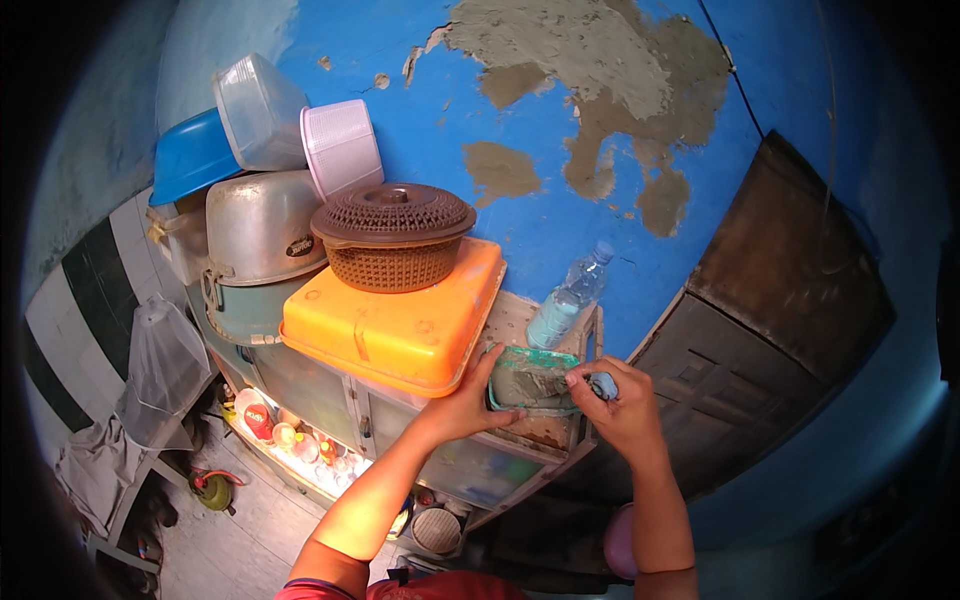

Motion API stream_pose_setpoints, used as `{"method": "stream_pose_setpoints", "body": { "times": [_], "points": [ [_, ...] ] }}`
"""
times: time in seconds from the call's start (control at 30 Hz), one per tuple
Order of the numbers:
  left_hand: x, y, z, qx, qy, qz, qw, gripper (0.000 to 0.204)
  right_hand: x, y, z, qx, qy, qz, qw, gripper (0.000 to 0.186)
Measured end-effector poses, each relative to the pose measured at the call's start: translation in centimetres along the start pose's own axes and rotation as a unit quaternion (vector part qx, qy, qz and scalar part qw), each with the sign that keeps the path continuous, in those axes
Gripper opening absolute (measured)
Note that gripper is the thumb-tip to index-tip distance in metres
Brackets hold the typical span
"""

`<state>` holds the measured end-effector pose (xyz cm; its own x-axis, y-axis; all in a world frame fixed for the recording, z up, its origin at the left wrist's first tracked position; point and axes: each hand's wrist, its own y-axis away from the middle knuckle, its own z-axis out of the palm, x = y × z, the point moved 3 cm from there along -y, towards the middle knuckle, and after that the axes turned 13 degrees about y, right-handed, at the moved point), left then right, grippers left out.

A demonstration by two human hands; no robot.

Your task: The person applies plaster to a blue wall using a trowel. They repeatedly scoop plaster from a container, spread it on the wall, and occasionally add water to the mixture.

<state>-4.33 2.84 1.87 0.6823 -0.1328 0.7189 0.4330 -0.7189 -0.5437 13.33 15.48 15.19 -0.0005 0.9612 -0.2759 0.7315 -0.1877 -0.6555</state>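
Observation:
My left hand [470,400] is closed on the side of a small green-rimmed container [572,358], thumb at the near edge and fingers at the far left. Grey, paste-like material [525,385] lies inside it. At the container's right edge, my right hand [622,405] is closed round a small tool with a light-blue handle [603,386]. The tool's working end is hard to make out against the grey material. Just behind the container, a clear plastic bottle [565,308] leans toward the blue wall.
An orange plastic box [400,335] carrying a brown lidded basket [395,262] stands left of the container on the cabinet [470,465]. Farther left are a metal pot [262,225] and stacked tubs. Grey patches [640,90] mark the wall; a dark wooden cabinet [740,350] stands right.

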Motion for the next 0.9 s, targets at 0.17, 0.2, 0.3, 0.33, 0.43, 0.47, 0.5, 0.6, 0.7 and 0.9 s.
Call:
{"method": "stream_pose_setpoints", "body": {
  "times": [0.17,0.2,0.3,0.33,0.43,0.47,0.5,0.6,0.7,0.9],
  "points": [
    [0.0,0.0,0.0,-0.012,0.025,-0.01,1.0,0.112,1.9,-0.7,0.2,0.006,0.004,0.051,0.999,0.02],
    [0.1,0.0,-0.1,-0.005,0.018,-0.004,1.0,0.11,2.1,-1.0,-0.2,0.003,0.019,0.063,0.998,0.02],
    [-0.1,-0.2,0.1,-0.003,-0.001,-0.012,1.0,0.11,1.7,-1.5,-0.3,0.027,0.028,0.048,0.998,0.02],
    [-0.1,0.0,0.2,-0.003,-0.002,-0.008,1.0,0.111,1.5,-1.3,0.2,0.011,0.004,0.034,0.999,0.021],
    [-0.3,-0.3,0.1,-0.002,-0.006,0.001,1.0,0.112,1.8,-1.1,1.1,-0.015,-0.045,0.064,0.997,0.022],
    [-0.1,-0.2,0.1,-0.002,-0.008,0.002,1.0,0.112,2.4,-1.0,0.6,-0.009,-0.045,0.12,0.992,0.023],
    [0.0,-0.3,0.1,-0.002,-0.01,0.002,1.0,0.113,3.1,-0.9,0.2,-0.003,-0.043,0.176,0.983,0.024],
    [0.5,0.1,-0.2,-0.005,0.0,-0.009,1.0,0.113,5.6,-0.3,-1.3,0.054,-0.166,0.315,0.933,0.029],
    [0.3,-0.1,-0.1,-0.006,0.019,-0.003,1.0,0.113,8.0,0.9,-2.3,0.067,-0.187,0.33,0.923,0.029],
    [0.3,-0.1,-0.3,-0.023,0.042,-0.014,0.999,0.115,9.5,1.8,-2.2,0.069,-0.183,0.377,0.905,0.022]
  ]
}}
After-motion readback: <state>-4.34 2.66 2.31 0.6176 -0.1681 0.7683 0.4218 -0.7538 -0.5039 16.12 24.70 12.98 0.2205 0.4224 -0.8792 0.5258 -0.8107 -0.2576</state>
